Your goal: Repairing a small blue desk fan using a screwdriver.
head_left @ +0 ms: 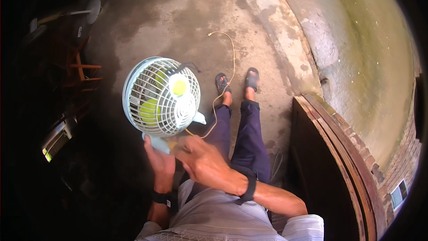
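Note:
An electric fan (pixel 183 102) with a pale wire cage and light green blades is held tilted up before my body. My left hand (pixel 162 160) is closed around its light blue base, with the thumb along one side. Close beside it, my right hand (pixel 203 160) is closed, its fingers curled and blurred against the base. A small yellowish patch shows at those fingertips, too smeared to name. From near that hand the tan power cord (pixel 232 53) runs down over my leg to the floor, ending in a plug (pixel 209 34).
I stand on a stained concrete floor (pixel 191 13) in dark sandals. Wooden chairs (pixel 84 67) are in shadow to the left, near a pale round-headed object (pixel 93 11). A dark wooden panel (pixel 327 165) rises on my right, and a raised concrete edge (pixel 285 31) curves along the yard.

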Motion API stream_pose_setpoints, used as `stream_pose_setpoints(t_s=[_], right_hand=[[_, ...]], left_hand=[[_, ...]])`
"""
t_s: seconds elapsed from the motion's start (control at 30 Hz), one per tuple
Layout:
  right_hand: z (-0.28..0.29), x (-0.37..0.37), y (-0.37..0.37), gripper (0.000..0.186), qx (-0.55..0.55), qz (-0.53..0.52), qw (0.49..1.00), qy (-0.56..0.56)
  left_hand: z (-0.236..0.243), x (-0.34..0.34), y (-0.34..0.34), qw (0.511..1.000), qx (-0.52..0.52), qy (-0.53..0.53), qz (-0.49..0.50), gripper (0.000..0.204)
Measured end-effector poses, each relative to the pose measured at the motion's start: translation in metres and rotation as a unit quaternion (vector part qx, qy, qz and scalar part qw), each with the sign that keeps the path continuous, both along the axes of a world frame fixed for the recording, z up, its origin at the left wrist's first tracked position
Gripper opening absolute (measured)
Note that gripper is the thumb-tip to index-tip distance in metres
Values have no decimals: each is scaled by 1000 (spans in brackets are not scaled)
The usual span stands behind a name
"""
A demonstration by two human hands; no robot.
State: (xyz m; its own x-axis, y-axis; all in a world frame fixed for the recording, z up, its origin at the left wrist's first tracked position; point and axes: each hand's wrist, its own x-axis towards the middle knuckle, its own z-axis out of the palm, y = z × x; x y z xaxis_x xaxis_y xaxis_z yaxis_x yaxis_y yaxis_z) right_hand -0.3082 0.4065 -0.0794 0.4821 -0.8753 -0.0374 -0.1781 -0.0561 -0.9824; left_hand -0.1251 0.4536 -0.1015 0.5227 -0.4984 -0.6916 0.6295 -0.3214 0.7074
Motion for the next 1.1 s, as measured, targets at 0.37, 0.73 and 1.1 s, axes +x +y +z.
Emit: stream_pose_setpoints(t_s=[0.37,0.73,1.1], right_hand=[[-35,-33,-5,45,768,68,572,-280],[-20,9,-6,41,76,-150,974,-151],[-7,-7,-11,24,335,-43,914,-226]], left_hand=[[-7,-1,8,988,13,-123,-96,56],[15,3,-25,978,-50,-186,-76,57],[46,0,-36,949,-97,-253,-163,62]])
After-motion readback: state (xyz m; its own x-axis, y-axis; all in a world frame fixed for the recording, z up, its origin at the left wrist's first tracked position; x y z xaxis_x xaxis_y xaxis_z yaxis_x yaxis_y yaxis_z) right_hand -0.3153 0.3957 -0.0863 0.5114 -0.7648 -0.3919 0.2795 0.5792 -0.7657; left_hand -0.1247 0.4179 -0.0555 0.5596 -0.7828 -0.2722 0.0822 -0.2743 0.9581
